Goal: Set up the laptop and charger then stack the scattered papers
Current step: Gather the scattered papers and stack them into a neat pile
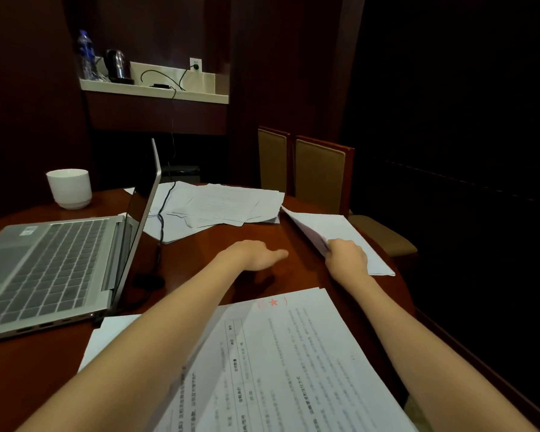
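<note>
Thin sheaf of papers (340,227), well to the right of the laptop (53,260), out by the rim of the table (200,263), near end raised off the wood. Gripped at that near end by the right hand (347,260), fingers curled round the edge. Left hand (253,255) between laptop and sheaf, fingers straight and together, grasping nothing; touching the wood or just above it, cannot tell.

Behind the laptop's upright screen and to its right, a loose pile of papers (228,205), fanned at odd angles, with the black charger cable (161,218) crossing its left part and dropping toward the laptop's right edge. In front of the laptop and to its right, more printed sheets (281,353) under both forearms. White cup (69,188) behind the laptop's left corner. Two chairs (321,173) beyond the pile.

Judging by the open lid and the routed cable, setup probably finished; stacking now in hand, with one sheaf being collected. Next, most likely: carry the sheaf to another heap, or draw in the far pile with the free left hand, then square the edges. Calls for sliding sheets out from under the cable without tugging it.
</note>
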